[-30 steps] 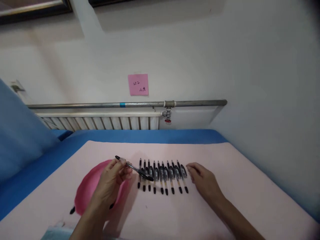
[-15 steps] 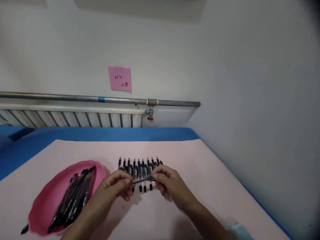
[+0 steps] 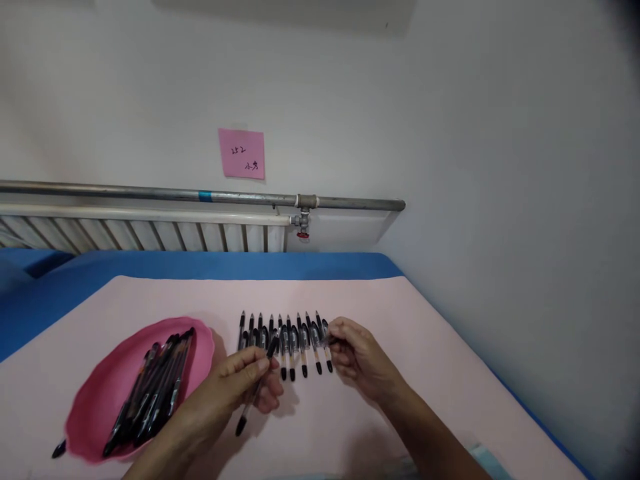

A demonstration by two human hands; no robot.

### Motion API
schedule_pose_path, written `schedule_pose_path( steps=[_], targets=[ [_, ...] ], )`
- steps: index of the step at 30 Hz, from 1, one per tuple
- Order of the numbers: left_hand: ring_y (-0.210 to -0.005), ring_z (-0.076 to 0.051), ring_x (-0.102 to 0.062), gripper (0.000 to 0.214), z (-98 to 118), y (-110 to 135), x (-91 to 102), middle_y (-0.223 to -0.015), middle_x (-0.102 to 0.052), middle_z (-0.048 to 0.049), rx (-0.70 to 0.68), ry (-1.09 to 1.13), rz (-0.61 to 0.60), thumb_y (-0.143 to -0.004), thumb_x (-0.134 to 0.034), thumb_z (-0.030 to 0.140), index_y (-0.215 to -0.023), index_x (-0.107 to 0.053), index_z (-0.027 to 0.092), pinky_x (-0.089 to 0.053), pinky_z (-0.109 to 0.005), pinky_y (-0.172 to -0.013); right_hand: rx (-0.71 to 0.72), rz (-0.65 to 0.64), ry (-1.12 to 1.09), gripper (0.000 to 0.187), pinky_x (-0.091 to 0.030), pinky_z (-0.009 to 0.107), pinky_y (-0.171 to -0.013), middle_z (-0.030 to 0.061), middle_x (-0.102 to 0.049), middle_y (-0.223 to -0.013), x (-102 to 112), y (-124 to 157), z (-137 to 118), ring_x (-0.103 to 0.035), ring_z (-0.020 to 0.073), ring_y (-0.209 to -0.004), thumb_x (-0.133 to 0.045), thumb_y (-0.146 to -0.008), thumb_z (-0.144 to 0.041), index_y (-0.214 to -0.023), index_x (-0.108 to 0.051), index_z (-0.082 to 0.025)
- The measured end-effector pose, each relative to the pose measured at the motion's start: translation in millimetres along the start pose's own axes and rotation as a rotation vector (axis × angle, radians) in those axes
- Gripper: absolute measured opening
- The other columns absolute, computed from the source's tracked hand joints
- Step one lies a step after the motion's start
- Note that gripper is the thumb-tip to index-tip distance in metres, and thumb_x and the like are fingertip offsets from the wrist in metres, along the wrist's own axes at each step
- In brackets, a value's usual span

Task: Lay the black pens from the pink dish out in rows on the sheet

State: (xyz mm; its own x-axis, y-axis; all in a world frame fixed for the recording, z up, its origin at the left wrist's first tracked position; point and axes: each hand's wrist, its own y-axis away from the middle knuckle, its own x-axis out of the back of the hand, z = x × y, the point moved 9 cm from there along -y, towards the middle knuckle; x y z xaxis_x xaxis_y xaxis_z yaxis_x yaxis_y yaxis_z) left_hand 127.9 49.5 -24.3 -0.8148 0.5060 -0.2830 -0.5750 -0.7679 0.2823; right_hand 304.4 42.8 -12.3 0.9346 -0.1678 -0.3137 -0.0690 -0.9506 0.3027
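My left hand (image 3: 247, 381) pinches an uncapped black pen (image 3: 249, 405) with a clear barrel. Its tip slants up and away, and its black end points toward me. A small dark pen cap (image 3: 329, 339) with a clear clip sits between the fingertips of my right hand (image 3: 357, 353), partly hidden by them. Just beyond both hands, a row of black pens (image 3: 305, 350) lies on the pink surface. Along its far side several bare tips point away from me. Nearer are dark caps and black pen ends, some hidden behind my left hand.
To the left, a pink scalloped basin (image 3: 83, 407) holds a pile of black pens (image 3: 157, 387); another pen's end (image 3: 59, 449) pokes out beside it. Behind the pink table cover (image 3: 400, 347) are a blue edge (image 3: 300, 265), a radiator (image 3: 175, 235), a pipe and the wall.
My hands have moved apart. The pen, held level between them before, now tilts in my left hand with its tip bare. My right hand has shifted right and up with the cap.
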Motion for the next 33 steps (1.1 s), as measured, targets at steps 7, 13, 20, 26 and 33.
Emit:
schedule_pose_path(
  steps=[7, 13, 20, 26, 33],
  targets=[
    [-0.067, -0.010, -0.054, 0.016, -4.8, -6.3, 14.5, -0.074, -0.065, -0.0005, -0.063, 0.137, 0.157, -0.068, -0.074, 0.030, -0.074, -0.067, 0.017, -0.039, -0.019, -0.062, -0.210, -0.178, 0.212, 0.015, -0.011, 0.015, -0.031, -0.0081, -0.049, -0.052, -39.3, 14.8, 40.0, -0.031, 0.0013, -0.032, -0.055, -0.070, -0.030, -0.070, -0.045, -0.020],
    [-0.061, -0.010, -0.053, 0.020, -8.6, -7.1, 6.4, -0.071, -0.064, -0.0006, -0.030, 0.200, 0.145, -0.063, -0.077, 0.031, -0.070, -0.065, 0.016, -0.039, -0.021, -0.059, -0.194, -0.313, 0.376, 0.012, -0.022, 0.015, -0.031, -0.0113, -0.041, -0.043, -62.5, 27.0, 56.1, -0.033, 0.0022, -0.030, -0.058, -0.073, -0.030, -0.077, -0.056, -0.019],
    [-0.056, -0.010, -0.050, 0.016, -16.4, -7.7, -4.5, -0.060, -0.058, 0.0028, -0.084, 0.173, 0.154, -0.068, -0.072, 0.029, -0.067, -0.062, 0.017, -0.036, -0.021, -0.055, -0.138, -0.283, 0.469, 0.012, -0.025, 0.016, -0.034, -0.0085, -0.044, -0.045, -59.4, 22.6, 69.4, -0.037, 0.0038, -0.033, -0.054, -0.076, -0.029, -0.077, -0.058, -0.018],
    [-0.051, -0.008, -0.046, 0.023, -16.7, -9.9, -3.4, -0.060, -0.057, 0.0031, -0.050, 0.076, 0.207, -0.062, -0.075, 0.033, -0.076, -0.067, 0.016, -0.037, -0.020, -0.051, -0.023, -0.192, 0.562, 0.015, -0.029, 0.017, -0.037, -0.0065, -0.048, -0.049, -38.6, 11.6, 44.2, -0.040, 0.0045, -0.037, -0.056, -0.076, -0.030, -0.068, -0.053, -0.018],
    [-0.053, -0.011, -0.049, 0.032, -24.8, -14.4, 8.7, -0.061, -0.058, 0.0010, -0.011, 0.026, 0.276, -0.059, -0.075, 0.039, -0.080, -0.068, 0.016, -0.040, -0.022, -0.048, 0.015, 0.119, 0.865, 0.020, -0.036, 0.019, -0.046, -0.0025, -0.052, -0.053, 50.4, -16.3, 7.8, -0.050, 0.0086, -0.047, -0.052, -0.075, -0.025, -0.057, -0.044, -0.018]
  ],
)
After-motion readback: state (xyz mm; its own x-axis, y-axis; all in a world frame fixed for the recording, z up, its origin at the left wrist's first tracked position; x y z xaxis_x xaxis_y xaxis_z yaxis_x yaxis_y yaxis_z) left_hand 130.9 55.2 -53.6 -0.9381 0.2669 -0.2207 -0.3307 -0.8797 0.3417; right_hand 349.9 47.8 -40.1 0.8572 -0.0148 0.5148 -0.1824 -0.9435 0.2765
